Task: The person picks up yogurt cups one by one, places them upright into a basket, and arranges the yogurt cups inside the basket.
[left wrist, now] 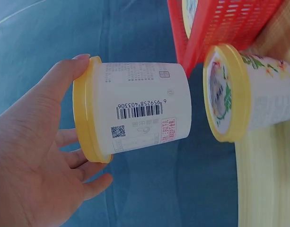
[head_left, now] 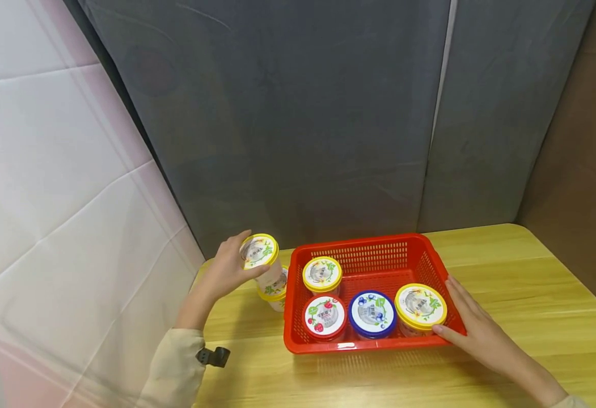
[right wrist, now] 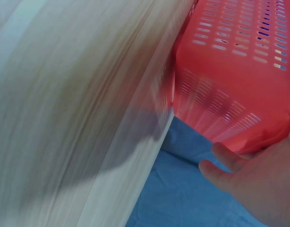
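My left hand [head_left: 223,271] grips a white paper tub [left wrist: 145,90] by its yellow lid, thumb on one side and fingers on the other. A barcode is printed on its side. Just below it, a second yellow-lidded tub [left wrist: 270,94] stands left of a red plastic basket [head_left: 364,242]. At the basket's right side, my right hand [head_left: 476,326] holds the rim, thumb over the top near the front corner and fingers along the outside. Inside the basket are two yellow-lidded tubs, one red-lidded tub [head_left: 325,316] and one blue-lidded tub [head_left: 372,314].
The basket stands on a wooden table [head_left: 246,362]. A dark grey cloth wall [head_left: 298,124] rises behind it, a white panel [head_left: 73,170] on the left and a brown panel [head_left: 583,187] on the right. A dark strap [head_left: 213,356] sits at my left wrist.
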### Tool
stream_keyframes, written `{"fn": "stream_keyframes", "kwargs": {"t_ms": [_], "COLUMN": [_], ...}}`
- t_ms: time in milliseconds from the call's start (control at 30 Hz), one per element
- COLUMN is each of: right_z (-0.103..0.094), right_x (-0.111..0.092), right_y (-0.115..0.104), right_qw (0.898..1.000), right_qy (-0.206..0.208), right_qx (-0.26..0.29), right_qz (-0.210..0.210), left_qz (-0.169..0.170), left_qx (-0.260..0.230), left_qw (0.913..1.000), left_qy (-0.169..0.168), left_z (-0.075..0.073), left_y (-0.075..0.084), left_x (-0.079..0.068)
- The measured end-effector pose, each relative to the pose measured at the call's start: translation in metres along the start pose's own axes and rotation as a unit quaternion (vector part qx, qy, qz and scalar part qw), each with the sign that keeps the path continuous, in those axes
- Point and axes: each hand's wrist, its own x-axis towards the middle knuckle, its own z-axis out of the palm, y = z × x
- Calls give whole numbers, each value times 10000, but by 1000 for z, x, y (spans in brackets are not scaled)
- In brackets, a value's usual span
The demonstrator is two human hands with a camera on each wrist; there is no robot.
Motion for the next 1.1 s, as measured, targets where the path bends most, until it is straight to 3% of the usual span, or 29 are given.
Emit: {"fn": "stream_keyframes", "kwargs": {"t_ms": [667, 1100], "right_z": [4, 2], "right_x": [-1, -1], "right_y": [3, 1], "right_qw": [9997, 10000], "right_qy": [129, -15], "right_qx": [147, 44], "right_qz": [-128, 61], "left_qz": [420, 439], "left_qx": [139, -18], "left_qw": [9990, 9987], "left_qy": [-107, -248], "left_z": [16, 25], "left_y": [39, 47], "left_x": [32, 39]}}
